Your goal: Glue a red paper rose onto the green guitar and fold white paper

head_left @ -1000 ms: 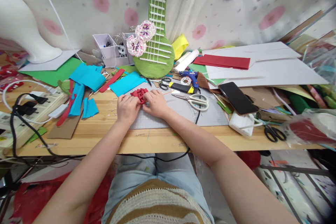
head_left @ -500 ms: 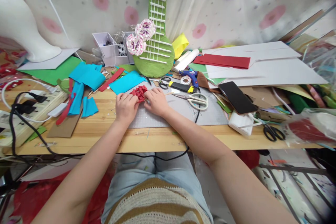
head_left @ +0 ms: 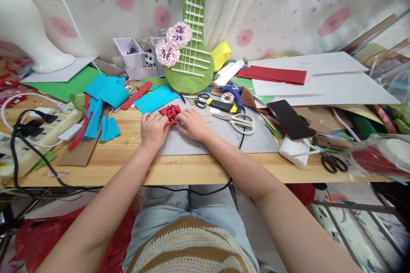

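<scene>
the left hand point(head_left: 154, 131) and the right hand point(head_left: 192, 124) were both closed, fingers curled, pinching the lower edge of a red bundle point(head_left: 171, 112) of folded strips between them. the bundle sat just beyond the fingertips, over a grey cutting mat point(head_left: 192, 147); whether it rested on the mat could not be told, and the thumbs were mostly hidden.

little had changed over the last second: the hands had kept close together, while the right fingers had eased slightly aside, so a bit more of the bundle's looped top showed. that suggested fine shaping or fastening at its base, with neither hand ready to let go. a thin tan stick point(head_left: 207, 115) stuck out just right of the right hand; its other end was hidden.

scissors point(head_left: 240, 123) lay to the right of the right hand, with a yellow-and-black cutter point(head_left: 224, 106) farther from the body. beyond the left hand was a flat blue piece point(head_left: 156, 99), and past both hands stood a green instrument-shaped model point(head_left: 189, 76).
</scene>
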Tool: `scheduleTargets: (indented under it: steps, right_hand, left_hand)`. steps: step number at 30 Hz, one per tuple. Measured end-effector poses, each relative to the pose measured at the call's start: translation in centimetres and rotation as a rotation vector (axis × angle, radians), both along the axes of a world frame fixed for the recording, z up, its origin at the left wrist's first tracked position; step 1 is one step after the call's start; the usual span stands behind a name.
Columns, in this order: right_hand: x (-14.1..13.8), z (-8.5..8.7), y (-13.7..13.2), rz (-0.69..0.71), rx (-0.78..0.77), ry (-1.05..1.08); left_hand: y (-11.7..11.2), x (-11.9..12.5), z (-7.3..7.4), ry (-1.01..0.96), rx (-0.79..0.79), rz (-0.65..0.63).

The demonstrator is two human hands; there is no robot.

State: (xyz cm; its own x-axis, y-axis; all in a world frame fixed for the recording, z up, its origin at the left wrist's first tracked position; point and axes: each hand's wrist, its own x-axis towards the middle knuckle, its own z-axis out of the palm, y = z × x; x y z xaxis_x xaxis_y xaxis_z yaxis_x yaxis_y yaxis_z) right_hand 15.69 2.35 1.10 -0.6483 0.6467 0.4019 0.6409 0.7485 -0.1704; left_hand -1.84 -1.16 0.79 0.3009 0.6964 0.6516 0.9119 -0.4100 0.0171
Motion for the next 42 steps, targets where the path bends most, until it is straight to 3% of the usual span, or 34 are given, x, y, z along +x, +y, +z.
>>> scheduleTargets:
  steps: [3, 9, 14, 19, 24, 31, 36, 38, 42]
  right_hand:
    - [0.2, 0.0, 0.0, 0.002, -0.002, 0.023]
    - [0.4, -0.2, -0.4, -0.141, 0.188, 0.266]
    - [-0.2, -0.8, -0.8, -0.107, 0.065, 0.306]
    - [-0.9, -0.7, -1.0, -0.184, 0.019, 0.303]
    - [-0.7, -0.5, -0.9, -0.147, -0.047, 0.31]
    - [-0.5, -0.9, -0.4, -0.183, -0.224, 0.375]
    - [-0.1, -0.1, -0.6, -0.242, -0.359, 0.312]
    - [0.0, 0.3, -0.8, -0.257, -0.346, 0.296]
    - [-0.2, 0.5, -0.8, -0.167, -0.124, 0.277]
  left_hand:
    - [0.0, 0.0, 0.0, -0.059, -0.052, 0.016]
    - [0.3, 0.4, -0.4, -0.32, -0.154, 0.127]
    - [0.2, 0.7, -0.3, -0.43, -0.143, 0.161]
    - [0.1, 1.3, -0.2, -0.417, -0.124, 0.139]
    - [0.1, 1.1, 0.0, -0.332, -0.082, 0.132]
    - [0.2, 0.6, -0.3, -0.219, -0.067, 0.13]
    - [0.4, 0.3, -0.6, -0.169, -0.082, 0.095]
    - [0.3, 0.2, -0.6, -0.144, -0.071, 0.089]
    - [0.2, 0.4, -0.5, -0.095, -0.046, 0.065]
